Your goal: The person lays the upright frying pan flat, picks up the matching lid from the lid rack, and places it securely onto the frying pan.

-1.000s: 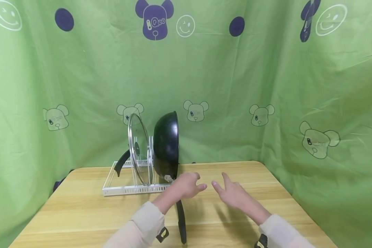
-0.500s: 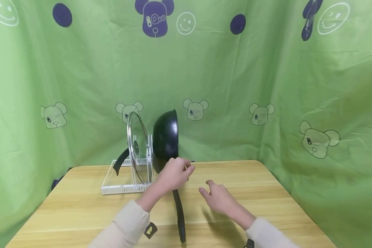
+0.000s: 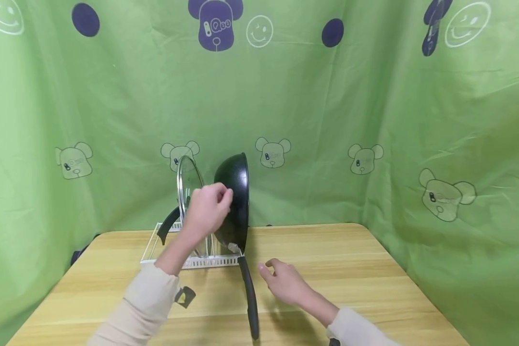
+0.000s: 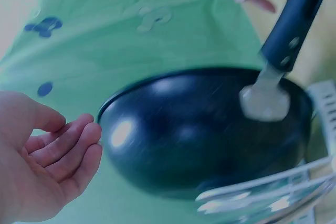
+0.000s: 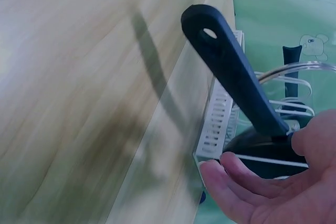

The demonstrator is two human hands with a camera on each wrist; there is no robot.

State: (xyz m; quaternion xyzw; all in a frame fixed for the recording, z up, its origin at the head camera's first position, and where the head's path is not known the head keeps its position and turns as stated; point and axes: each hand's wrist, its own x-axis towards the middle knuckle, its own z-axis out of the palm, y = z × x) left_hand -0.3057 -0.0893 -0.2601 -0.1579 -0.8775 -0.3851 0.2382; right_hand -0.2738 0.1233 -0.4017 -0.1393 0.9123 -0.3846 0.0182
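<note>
A black wok (image 3: 240, 211) stands on its side at the right end of a white wire rack (image 3: 218, 261), its black handle (image 3: 249, 298) slanting down toward the front. My left hand (image 3: 207, 209), fingers loosely bent, holds nothing and overlaps the wok and lid in the head view. In the left wrist view its fingertips lie close to the rim of the wok (image 4: 205, 135). My right hand (image 3: 285, 281) is just right of the handle, thumb and fingers apart. The right wrist view shows the handle (image 5: 231, 72) above that hand, with nothing in its grasp.
A glass lid (image 3: 190, 168) with a steel rim stands upright in the rack left of the wok, partly hidden by my left hand. A curved black handle (image 3: 168, 226) sticks out to its left. Green printed cloth (image 3: 311, 105) hangs around the wooden table (image 3: 337, 254).
My left hand has moved up and left, from beside the wok's handle joint to in front of the wok and lid. The right hand has shifted left, closer to the handle.
</note>
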